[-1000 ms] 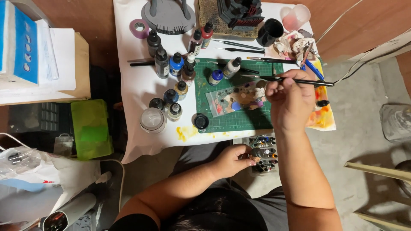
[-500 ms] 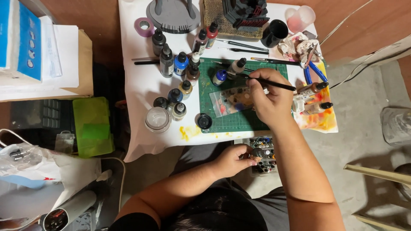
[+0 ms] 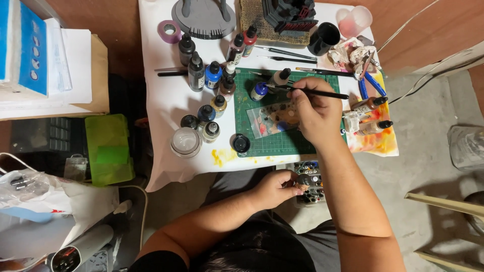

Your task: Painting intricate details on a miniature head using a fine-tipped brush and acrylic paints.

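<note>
Head view: the right hand [image 3: 315, 113] is curled nearly closed over the green mat [image 3: 252, 136] on the desk [image 3: 166, 108], its fingers pinched round a thin black brush [image 3: 322, 93]. The brush lies almost level, its handle sticking out past the hand to the right, its tip pointing left toward a blue-capped bottle [image 3: 259, 91]. Under the hand a clear palette [image 3: 269, 121] with paint dabs rests on the mat.

The left hand [image 3: 275, 189] sits lower, off the desk edge and above the lap, fingers closed around a small figure [image 3: 302, 182]; how the figure is turned cannot be told. Just beside it lies a small tray [image 3: 310, 174] of paint pots.

A cluster of dropper bottles [image 3: 209, 75] stands left of the mat, a clear jar [image 3: 185, 141] near the front edge, a black cap [image 3: 241, 144] on the mat's corner. To the right, a paint-stained paper [image 3: 378, 141] carries two more bottles.
</note>
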